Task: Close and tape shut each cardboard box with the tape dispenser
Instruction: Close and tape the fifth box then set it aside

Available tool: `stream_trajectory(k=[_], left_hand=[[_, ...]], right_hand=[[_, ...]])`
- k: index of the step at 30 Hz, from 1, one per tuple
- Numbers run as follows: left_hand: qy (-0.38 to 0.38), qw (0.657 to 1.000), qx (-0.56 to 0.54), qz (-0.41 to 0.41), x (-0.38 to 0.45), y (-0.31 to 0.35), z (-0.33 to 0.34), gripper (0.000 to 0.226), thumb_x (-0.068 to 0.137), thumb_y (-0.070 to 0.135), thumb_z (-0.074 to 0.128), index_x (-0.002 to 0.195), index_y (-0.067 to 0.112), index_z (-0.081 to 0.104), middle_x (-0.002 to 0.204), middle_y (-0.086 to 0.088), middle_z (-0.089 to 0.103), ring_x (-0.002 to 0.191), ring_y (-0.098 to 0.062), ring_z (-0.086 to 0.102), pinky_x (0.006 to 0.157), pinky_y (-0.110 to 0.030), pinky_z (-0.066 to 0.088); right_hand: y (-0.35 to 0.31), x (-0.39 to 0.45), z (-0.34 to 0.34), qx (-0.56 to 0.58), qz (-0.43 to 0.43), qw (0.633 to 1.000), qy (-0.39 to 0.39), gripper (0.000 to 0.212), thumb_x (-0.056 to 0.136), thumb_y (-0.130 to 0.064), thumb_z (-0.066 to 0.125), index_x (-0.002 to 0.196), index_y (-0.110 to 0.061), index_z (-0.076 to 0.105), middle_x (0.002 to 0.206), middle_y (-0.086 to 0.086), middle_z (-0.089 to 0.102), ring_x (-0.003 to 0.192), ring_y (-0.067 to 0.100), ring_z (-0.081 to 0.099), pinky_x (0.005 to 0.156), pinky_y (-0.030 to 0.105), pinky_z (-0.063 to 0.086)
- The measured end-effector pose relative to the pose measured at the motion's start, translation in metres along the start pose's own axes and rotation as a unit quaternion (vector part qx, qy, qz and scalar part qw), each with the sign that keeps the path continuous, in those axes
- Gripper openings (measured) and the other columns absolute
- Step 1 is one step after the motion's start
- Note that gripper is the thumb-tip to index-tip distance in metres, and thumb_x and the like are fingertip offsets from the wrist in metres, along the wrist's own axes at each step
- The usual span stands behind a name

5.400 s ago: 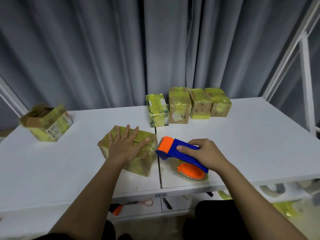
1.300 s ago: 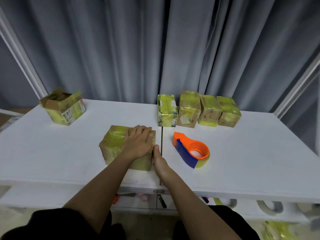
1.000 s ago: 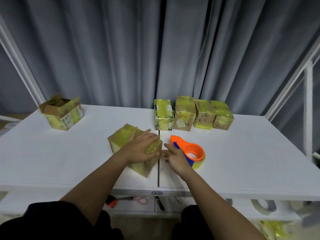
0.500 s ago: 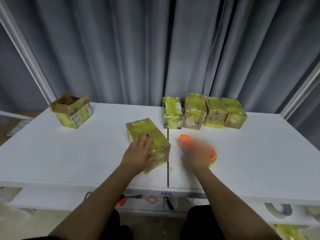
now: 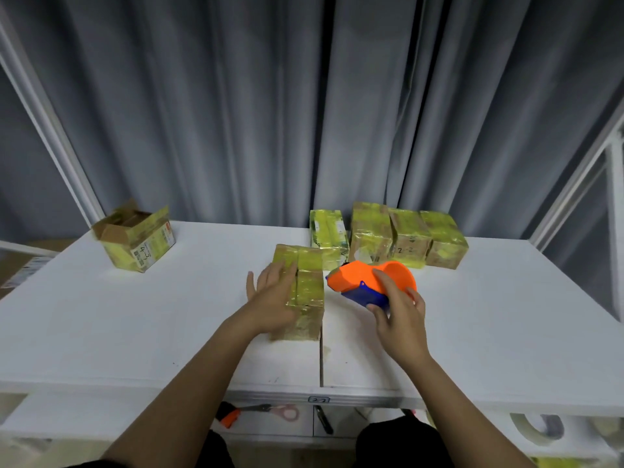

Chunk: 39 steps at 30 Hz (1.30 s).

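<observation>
Taped cardboard box [image 5: 305, 292], mid-counter by the front edge, under flat left-hand fingers [image 5: 270, 275]; tape dispenser [image 5: 369, 282], on the white counter [image 5: 135, 319] a second ago, now lifted in the right hand's [image 5: 400, 319] curled fingers; grey curtain [image 5: 270, 106] behind.

Grey curtains [image 5: 236, 113] hang behind white table [image 5: 101, 325].

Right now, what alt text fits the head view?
A person's left hand rests flat on a taped cardboard box while the right hand holds an orange and blue tape dispenser beside it. Four taped boxes line the white table's back; an open box sits far left.
</observation>
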State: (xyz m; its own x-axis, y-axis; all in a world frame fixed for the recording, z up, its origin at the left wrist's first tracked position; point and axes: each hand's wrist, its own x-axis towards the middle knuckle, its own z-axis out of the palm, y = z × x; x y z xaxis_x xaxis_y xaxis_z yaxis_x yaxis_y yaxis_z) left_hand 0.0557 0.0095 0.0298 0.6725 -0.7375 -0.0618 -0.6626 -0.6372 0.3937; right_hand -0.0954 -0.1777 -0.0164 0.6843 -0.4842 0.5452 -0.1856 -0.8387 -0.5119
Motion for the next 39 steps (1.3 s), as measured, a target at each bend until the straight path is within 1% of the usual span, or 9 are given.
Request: stream_trajectory(k=[2, 5, 11, 15, 20, 23, 27, 35, 39], left_hand=[[0.07, 0.99, -0.119, 0.03, -0.002, 0.01, -0.015, 0.081, 0.085, 0.013, 0.053, 0.151, 0.026, 0.008, 0.159, 0.002, 0.002, 0.146, -0.013, -0.006, 0.116, -0.039, -0.012], [0.109, 0.949, -0.283, 0.085, -0.012, 0.021, -0.036, 0.063, 0.09, 0.008, 0.048, 0.146, 0.026, 0.029, 0.154, 0.007, 0.024, 0.141, -0.006, 0.019, 0.114, -0.023, 0.014], [0.096, 0.941, -0.276, 0.168, -0.034, 0.024, -0.043, 0.043, 0.089, 0.006, 0.052, 0.129, 0.023, 0.058, 0.13, 0.008, 0.056, 0.123, -0.005, 0.049, 0.104, -0.02, 0.038], [0.128, 0.925, -0.299, 0.195, -0.05, 0.025, -0.047, 0.042, 0.089, -0.003, 0.053, 0.12, 0.025, 0.062, 0.117, 0.006, 0.063, 0.11, -0.001, 0.057, 0.093, -0.011, 0.042], [0.143, 0.926, -0.283, 0.205, -0.066, 0.024, -0.054, 0.042, 0.089, -0.003, 0.052, 0.106, 0.034, 0.063, 0.11, 0.01, 0.063, 0.105, 0.006, 0.054, 0.087, -0.001, 0.035], [0.14, 0.924, -0.296, 0.198, -0.071, 0.02, -0.056, 0.041, 0.091, 0.0, 0.051, 0.102, 0.037, 0.064, 0.109, 0.015, 0.064, 0.106, 0.005, 0.055, 0.088, -0.002, 0.035], [0.116, 0.92, -0.329, 0.177, -0.073, 0.016, -0.062, 0.021, 0.092, 0.016, 0.06, 0.099, 0.034, 0.068, 0.101, 0.018, 0.069, 0.1, 0.004, 0.06, 0.086, -0.008, 0.043], [0.104, 0.904, -0.389, 0.145, -0.069, 0.004, -0.065, 0.019, 0.096, 0.012, 0.051, 0.093, 0.012, 0.071, 0.089, -0.002, 0.071, 0.084, -0.013, 0.066, 0.082, -0.023, 0.053], [0.089, 0.907, -0.401, 0.094, -0.066, 0.006, -0.063, 0.024, 0.096, 0.027, 0.051, 0.091, 0.011, 0.068, 0.087, -0.002, 0.069, 0.082, -0.01, 0.064, 0.082, -0.027, 0.053]], right_hand=[[-0.005, 0.001, -0.005, 0.009, -0.034, 0.999, 0.016, 0.058, 0.085, -0.003, 0.065, 0.135, -0.025, 0.046, 0.09, -0.015, 0.055, 0.086, -0.001, 0.045, 0.108, 0.028, 0.017], [-0.014, 0.0, -0.009, 0.02, -0.075, 0.997, 0.019, 0.056, 0.085, -0.011, 0.061, 0.133, -0.03, 0.04, 0.093, -0.015, 0.055, 0.088, 0.004, 0.049, 0.109, 0.031, 0.018], [-0.037, -0.007, -0.017, 0.057, -0.091, 0.994, 0.014, 0.056, 0.087, -0.016, 0.058, 0.135, -0.035, 0.036, 0.1, -0.001, 0.064, 0.097, 0.006, 0.049, 0.112, 0.036, 0.022], [-0.054, -0.013, -0.026, 0.085, -0.116, 0.989, 0.037, 0.056, 0.084, -0.009, 0.062, 0.132, -0.027, 0.04, 0.107, 0.011, 0.066, 0.11, 0.007, 0.036, 0.103, 0.045, 0.03], [-0.064, -0.016, -0.029, 0.103, -0.115, 0.987, 0.034, 0.058, 0.082, -0.007, 0.064, 0.132, -0.026, 0.04, 0.111, 0.001, 0.059, 0.111, -0.001, 0.033, 0.098, 0.048, 0.034], [-0.065, -0.019, -0.028, 0.118, -0.085, 0.989, -0.013, 0.057, 0.086, -0.016, 0.061, 0.134, -0.037, 0.037, 0.122, -0.02, 0.047, 0.115, 0.009, 0.037, 0.104, 0.049, 0.036], [-0.069, -0.02, -0.03, 0.139, -0.077, 0.985, -0.072, 0.056, 0.088, -0.027, 0.057, 0.133, -0.051, 0.033, 0.127, -0.047, 0.033, 0.115, 0.003, 0.034, 0.104, 0.038, 0.034], [-0.078, -0.017, -0.037, 0.156, -0.054, 0.973, -0.16, 0.057, 0.088, -0.031, 0.059, 0.133, -0.053, 0.034, 0.134, -0.031, 0.037, 0.126, 0.014, 0.036, 0.104, 0.036, 0.037], [-0.087, -0.012, -0.041, 0.188, -0.053, 0.965, -0.177, 0.054, 0.083, -0.034, 0.06, 0.128, -0.052, 0.037, 0.121, -0.02, 0.054, 0.108, 0.007, 0.054, 0.088, 0.035, 0.052]])
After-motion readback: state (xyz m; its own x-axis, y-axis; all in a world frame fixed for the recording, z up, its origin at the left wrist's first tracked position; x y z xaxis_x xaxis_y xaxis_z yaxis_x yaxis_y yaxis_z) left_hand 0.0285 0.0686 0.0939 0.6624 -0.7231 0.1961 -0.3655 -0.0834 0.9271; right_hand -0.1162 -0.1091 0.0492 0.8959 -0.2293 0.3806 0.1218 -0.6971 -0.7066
